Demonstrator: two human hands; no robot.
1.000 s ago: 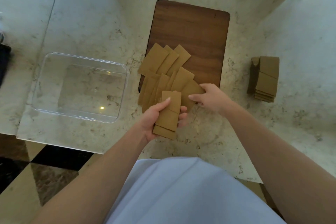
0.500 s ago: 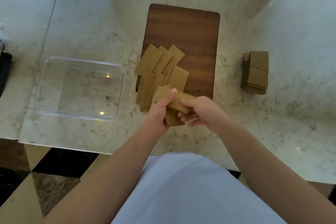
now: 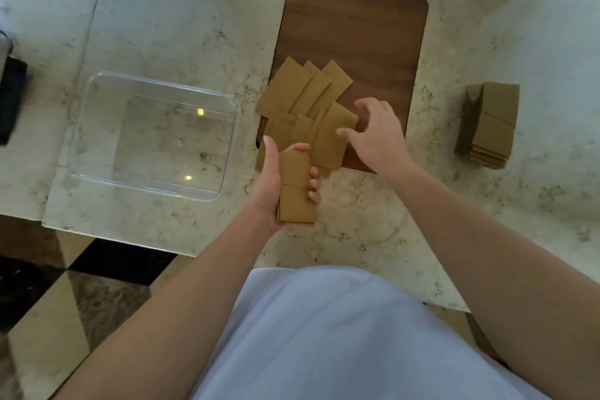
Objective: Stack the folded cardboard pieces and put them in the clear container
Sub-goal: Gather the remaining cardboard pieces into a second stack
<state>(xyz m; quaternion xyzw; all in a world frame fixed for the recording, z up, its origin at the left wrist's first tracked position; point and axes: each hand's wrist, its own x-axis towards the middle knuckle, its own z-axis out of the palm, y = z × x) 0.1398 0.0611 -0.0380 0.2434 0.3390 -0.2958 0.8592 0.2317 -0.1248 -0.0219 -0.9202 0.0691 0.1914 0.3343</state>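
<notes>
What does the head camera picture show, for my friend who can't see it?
A person's left hand holds a small stack of folded cardboard pieces while the right hand reaches for the loose pieces spread on a wooden board. An empty clear container sits to the left, and another cardboard stack to the right.

On the counter, the clear container sits to the left of the board, and a stacked pile lies well apart to the board's right. Loose cardboard pieces overlap across the board's near left corner, spilling onto the counter. The left hand holds a small stack just before them; the right hand touches the nearest piece.
</notes>
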